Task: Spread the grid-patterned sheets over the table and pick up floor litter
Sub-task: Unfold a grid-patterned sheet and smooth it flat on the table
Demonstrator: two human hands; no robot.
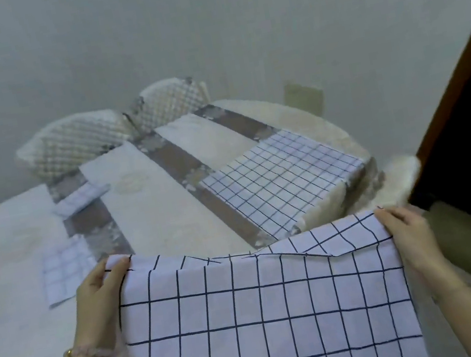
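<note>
Above table (156, 217), fingers (117, 266) on sheet (267, 314) corners.

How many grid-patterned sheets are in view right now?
4. One held sheet gripped by the left hand and right hand; one spread sheet on the table at right; one folded sheet far left; one flat sheet near left. The held one may hide others.

Soft, even and rather dim light is filling the scene, giving everything a cool grey-green tint and throwing only faint shadows. The sheet (267, 314) stretched between the fingers (391, 220) is looking sharpest, its dark lines crisp. Beyond the fingers the surface (147, 219) and the cushions (71, 144) are turning soft and hazy, and the wall (198, 11) is looking smeared. Wide-angle distortion is bowing lines toward the corners. Right of the fingers, a doorway (469, 121) is sinking into near black.
</note>
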